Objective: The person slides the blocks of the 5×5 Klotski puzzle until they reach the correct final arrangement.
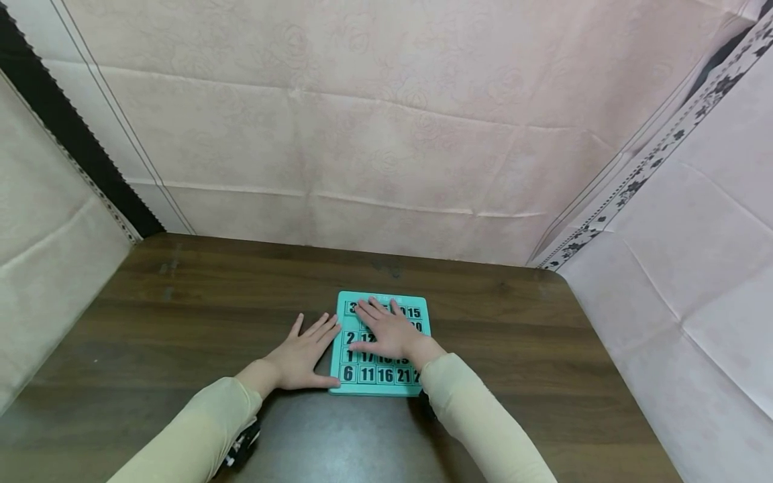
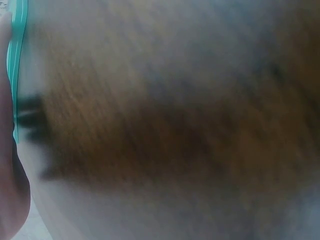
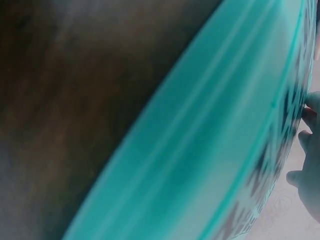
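A teal number slide puzzle point(image 1: 366, 376) lies flat on the table, its tiles printed with black numbers. Along its left edge is my left hand point(image 1: 296, 359), fingers straight and spread, with the fingertips and thumb at the frame. My right hand point(image 1: 391, 337) rests palm down over the upper and middle tiles, fingers extended, hiding several numbers. The puzzle's ribbed side point(image 3: 200, 135) fills much of the right wrist view, where a hand's fingers point(image 3: 311, 150) show at the right border. In the left wrist view only a strip of the teal frame point(image 2: 18, 45) shows.
The brown wood-grain table point(image 1: 241, 282) has a straight far edge and rounded corners. Pale patterned cloth point(image 1: 374, 147) hangs behind it, with more cloth point(image 1: 694, 268) at both sides. A dark band point(image 1: 78, 134) runs down the left cloth.
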`<control>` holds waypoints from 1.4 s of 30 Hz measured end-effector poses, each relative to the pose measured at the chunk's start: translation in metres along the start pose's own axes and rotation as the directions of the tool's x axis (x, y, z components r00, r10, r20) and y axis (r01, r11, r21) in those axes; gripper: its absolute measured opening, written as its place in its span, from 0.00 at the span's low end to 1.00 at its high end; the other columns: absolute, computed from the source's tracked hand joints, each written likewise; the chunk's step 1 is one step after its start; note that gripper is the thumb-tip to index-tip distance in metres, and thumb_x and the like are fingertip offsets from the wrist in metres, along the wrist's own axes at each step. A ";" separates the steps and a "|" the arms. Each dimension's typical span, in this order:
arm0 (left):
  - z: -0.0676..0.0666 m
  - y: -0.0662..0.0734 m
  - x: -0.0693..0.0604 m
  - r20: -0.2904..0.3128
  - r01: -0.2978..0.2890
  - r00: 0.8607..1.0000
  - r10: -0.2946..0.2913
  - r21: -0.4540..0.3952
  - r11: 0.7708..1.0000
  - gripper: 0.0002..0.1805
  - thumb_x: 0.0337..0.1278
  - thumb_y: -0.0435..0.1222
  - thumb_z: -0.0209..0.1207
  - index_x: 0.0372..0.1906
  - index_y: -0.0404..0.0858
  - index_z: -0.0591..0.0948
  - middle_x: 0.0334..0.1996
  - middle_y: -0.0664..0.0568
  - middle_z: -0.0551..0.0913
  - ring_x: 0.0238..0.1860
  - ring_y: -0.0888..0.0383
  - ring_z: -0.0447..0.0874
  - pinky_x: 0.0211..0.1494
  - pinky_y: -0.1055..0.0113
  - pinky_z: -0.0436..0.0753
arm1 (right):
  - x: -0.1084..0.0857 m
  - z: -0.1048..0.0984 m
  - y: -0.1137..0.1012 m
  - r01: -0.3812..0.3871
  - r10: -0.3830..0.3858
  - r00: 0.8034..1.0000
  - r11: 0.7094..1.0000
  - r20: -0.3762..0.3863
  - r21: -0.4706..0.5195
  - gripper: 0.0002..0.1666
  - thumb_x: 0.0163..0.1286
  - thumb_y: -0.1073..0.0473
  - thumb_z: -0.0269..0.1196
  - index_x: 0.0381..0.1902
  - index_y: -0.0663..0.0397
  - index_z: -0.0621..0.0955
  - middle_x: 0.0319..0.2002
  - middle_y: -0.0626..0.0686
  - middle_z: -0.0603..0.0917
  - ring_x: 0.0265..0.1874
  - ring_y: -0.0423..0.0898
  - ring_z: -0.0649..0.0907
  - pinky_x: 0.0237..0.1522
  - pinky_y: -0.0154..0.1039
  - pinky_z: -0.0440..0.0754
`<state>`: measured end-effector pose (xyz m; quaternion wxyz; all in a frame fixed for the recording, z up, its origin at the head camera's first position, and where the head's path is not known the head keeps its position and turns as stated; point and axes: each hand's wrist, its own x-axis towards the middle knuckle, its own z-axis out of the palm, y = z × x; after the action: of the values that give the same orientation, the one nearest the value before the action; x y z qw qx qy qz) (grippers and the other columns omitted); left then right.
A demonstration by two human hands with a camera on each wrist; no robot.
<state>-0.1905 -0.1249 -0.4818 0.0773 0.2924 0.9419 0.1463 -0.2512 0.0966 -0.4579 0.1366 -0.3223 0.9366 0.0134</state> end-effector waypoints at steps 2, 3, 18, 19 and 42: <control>0.000 0.001 0.000 0.002 0.002 1.000 -0.002 0.002 1.000 0.56 0.47 0.71 0.50 0.73 0.38 0.52 0.75 0.45 0.48 0.75 0.46 0.43 0.70 0.37 0.38 | -0.001 0.000 0.000 0.000 0.000 1.000 1.000 0.001 0.010 0.49 0.64 0.24 0.39 0.75 0.40 0.45 0.75 0.42 0.44 0.75 0.42 0.42 0.73 0.55 0.41; 0.000 0.001 0.000 0.003 0.003 1.000 -0.003 0.003 1.000 0.56 0.47 0.71 0.50 0.73 0.38 0.52 0.75 0.45 0.48 0.75 0.46 0.43 0.70 0.37 0.38 | -0.001 0.000 0.000 0.002 -0.002 1.000 1.000 -0.002 0.019 0.49 0.64 0.24 0.40 0.75 0.40 0.45 0.75 0.42 0.44 0.75 0.43 0.42 0.73 0.55 0.41; -0.001 0.000 0.003 0.011 0.003 1.000 -0.003 0.031 1.000 0.57 0.46 0.71 0.49 0.74 0.39 0.51 0.75 0.46 0.47 0.75 0.47 0.42 0.70 0.37 0.38 | -0.024 0.004 -0.009 0.164 -0.164 0.987 0.987 0.007 -0.007 0.51 0.62 0.22 0.40 0.75 0.40 0.44 0.75 0.43 0.44 0.75 0.43 0.43 0.73 0.56 0.41; -0.002 0.000 0.003 0.011 0.005 1.000 -0.005 0.030 1.000 0.57 0.46 0.71 0.49 0.74 0.39 0.51 0.75 0.47 0.47 0.75 0.47 0.42 0.70 0.37 0.38 | -0.025 0.005 -0.010 0.169 -0.169 0.986 0.985 0.011 -0.012 0.51 0.62 0.23 0.41 0.75 0.40 0.44 0.75 0.42 0.44 0.75 0.43 0.42 0.73 0.55 0.41; 0.003 -0.002 0.002 -0.001 -0.001 1.000 0.002 0.019 1.000 0.57 0.46 0.71 0.49 0.73 0.38 0.52 0.75 0.45 0.48 0.75 0.46 0.43 0.70 0.36 0.38 | -0.040 0.011 -0.008 0.217 -0.216 0.976 0.973 0.011 -0.076 0.50 0.62 0.23 0.41 0.75 0.39 0.46 0.75 0.41 0.45 0.75 0.42 0.45 0.73 0.55 0.43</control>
<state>-0.1925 -0.1247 -0.4855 0.0738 0.2937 0.9430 0.1377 -0.2134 0.1156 -0.4577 0.1259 -0.4275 0.8946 0.0347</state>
